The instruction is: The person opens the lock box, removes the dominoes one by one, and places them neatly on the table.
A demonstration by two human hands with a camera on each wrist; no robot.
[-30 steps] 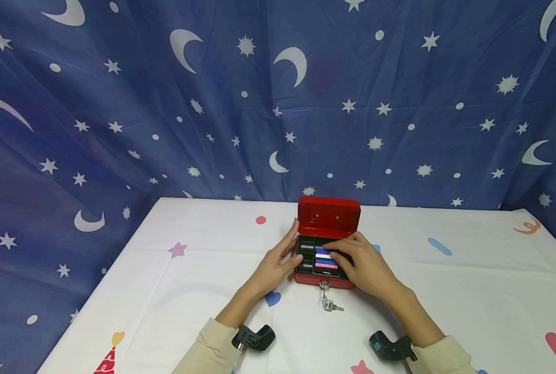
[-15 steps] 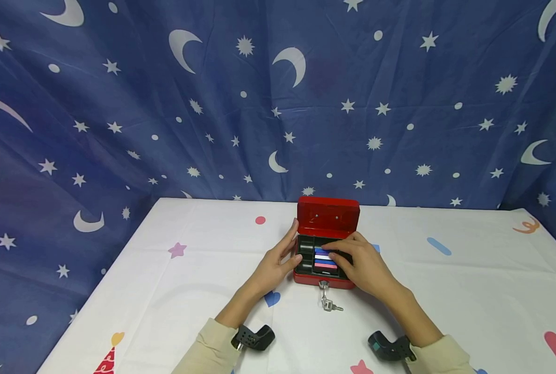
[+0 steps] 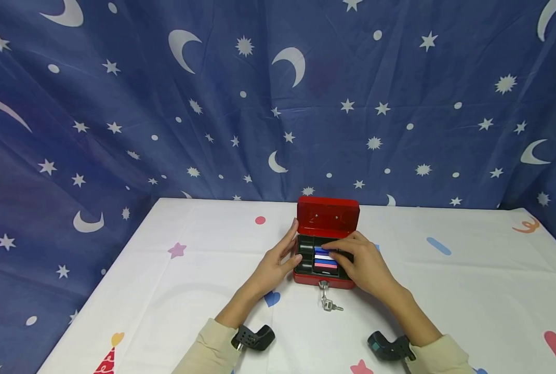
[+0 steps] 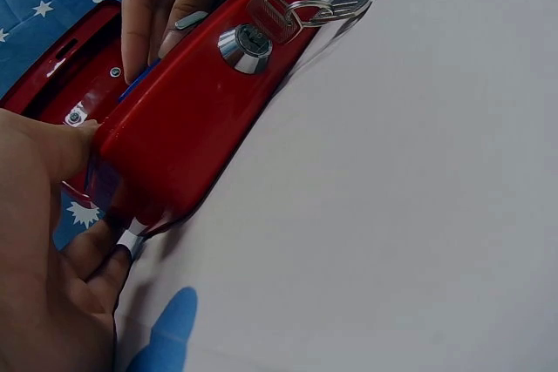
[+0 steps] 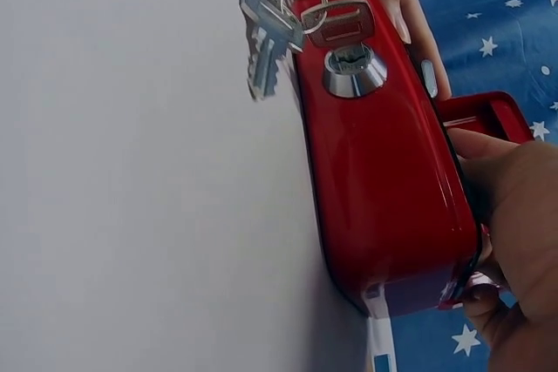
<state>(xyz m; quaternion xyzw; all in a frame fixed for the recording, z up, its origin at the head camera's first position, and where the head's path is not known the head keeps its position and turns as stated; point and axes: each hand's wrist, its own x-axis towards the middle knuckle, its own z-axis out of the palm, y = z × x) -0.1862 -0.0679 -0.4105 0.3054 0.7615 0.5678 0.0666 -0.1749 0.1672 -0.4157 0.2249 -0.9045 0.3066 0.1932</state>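
Observation:
A small red cash box (image 3: 306, 279) stands on the table with its lid (image 3: 328, 215) raised. Its black tray holds several thin, flat strips (image 3: 326, 262) in blue, white and pink; what they are I cannot tell. My left hand (image 3: 269, 269) grips the box's left side, thumb over the rim. From the right, my right hand (image 3: 369, 264) reaches into the tray, thumb and forefinger pinching at a blue strip (image 3: 323, 249), its other fingers partly hidden. One key sits in the front lock (image 4: 248, 45), and another key (image 5: 266, 41) hangs from its ring.
The white tablecloth (image 3: 203, 291) carries printed stars, hearts and dots. Behind the table hangs a blue curtain (image 3: 212, 130) with moons and stars. A black wrist camera (image 3: 254, 338) sits on the left wrist, another camera (image 3: 390, 347) on the right.

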